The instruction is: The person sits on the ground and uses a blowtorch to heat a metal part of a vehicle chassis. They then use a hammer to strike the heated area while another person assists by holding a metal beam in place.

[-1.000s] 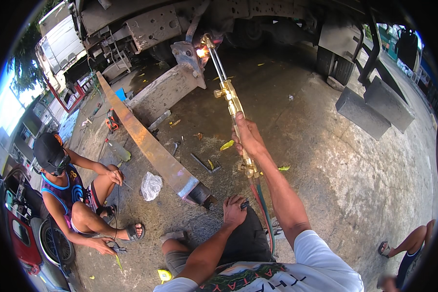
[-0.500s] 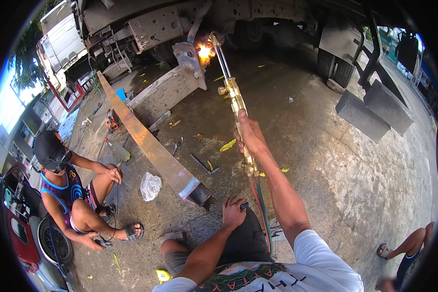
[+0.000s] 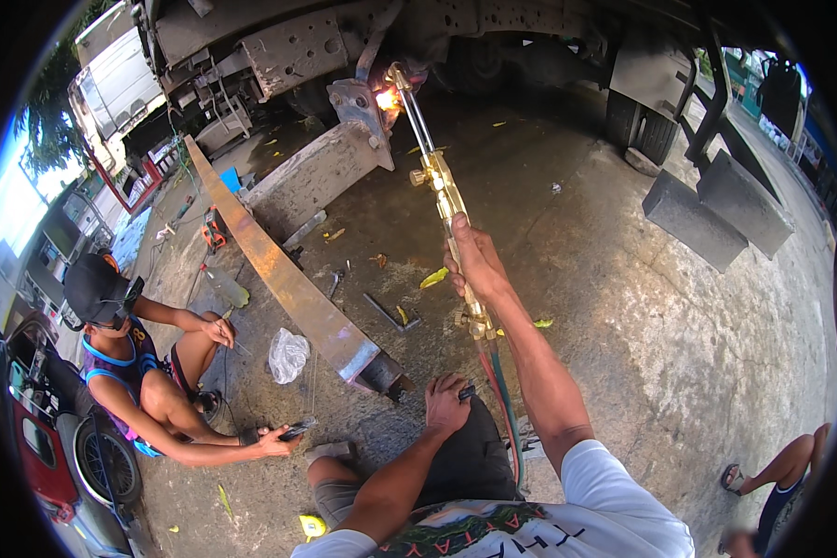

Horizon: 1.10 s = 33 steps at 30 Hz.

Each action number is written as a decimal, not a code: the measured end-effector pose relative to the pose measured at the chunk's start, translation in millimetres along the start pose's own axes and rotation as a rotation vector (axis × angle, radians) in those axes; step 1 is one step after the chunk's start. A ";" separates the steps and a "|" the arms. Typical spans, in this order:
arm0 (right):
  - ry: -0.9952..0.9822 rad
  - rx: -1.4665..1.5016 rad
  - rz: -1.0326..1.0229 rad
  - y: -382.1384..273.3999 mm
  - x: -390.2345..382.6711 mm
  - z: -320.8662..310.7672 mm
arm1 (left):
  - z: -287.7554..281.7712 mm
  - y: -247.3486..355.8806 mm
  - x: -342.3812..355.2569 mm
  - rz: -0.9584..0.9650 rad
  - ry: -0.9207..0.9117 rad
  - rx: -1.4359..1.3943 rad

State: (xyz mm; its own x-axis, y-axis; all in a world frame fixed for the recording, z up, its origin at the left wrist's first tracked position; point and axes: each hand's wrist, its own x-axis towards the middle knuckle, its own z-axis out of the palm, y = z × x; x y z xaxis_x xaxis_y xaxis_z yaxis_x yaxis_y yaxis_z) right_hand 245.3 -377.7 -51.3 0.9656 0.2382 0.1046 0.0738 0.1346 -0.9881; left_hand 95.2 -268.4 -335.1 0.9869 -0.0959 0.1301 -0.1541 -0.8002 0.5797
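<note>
Right arm [image 3: 539, 363] stretched long, and the brass torch [image 3: 445, 191] burns at upper centre!
Here's the right hand [image 3: 477, 265], mid-frame, fingers wrapped snugly round the torch, thumb lying along its top, forearm slanting up from the lower right; the torch tilts up and left, its flame [image 3: 388, 99] right beside the metal bracket [image 3: 351, 100]. And the left hand [image 3: 445, 406], lower centre, sits on the bent knee [image 3: 474, 451], forearm angled up from the bottom edge, fingers curled around a small dark object [image 3: 468, 392].
</note>
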 end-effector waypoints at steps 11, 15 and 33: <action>0.047 0.056 0.006 -1.1 11.9 -1.8 | 0.9 -2.0 0.6 0.010 0.007 -0.008; 0.056 0.058 0.001 -2.5 12.4 -2.1 | 1.5 -2.3 0.2 0.011 0.020 -0.013; 0.047 0.044 -0.008 -2.9 12.0 -4.4 | 4.0 -4.8 1.2 0.021 0.044 -0.029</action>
State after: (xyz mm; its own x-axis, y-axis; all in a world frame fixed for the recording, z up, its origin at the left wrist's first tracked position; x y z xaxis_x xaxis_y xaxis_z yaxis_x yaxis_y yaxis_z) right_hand 257.8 -379.5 -47.6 0.9758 0.1915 0.1058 0.0714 0.1784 -0.9814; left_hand 97.3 -267.0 -340.8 0.9805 -0.0853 0.1772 -0.1763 -0.7806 0.5997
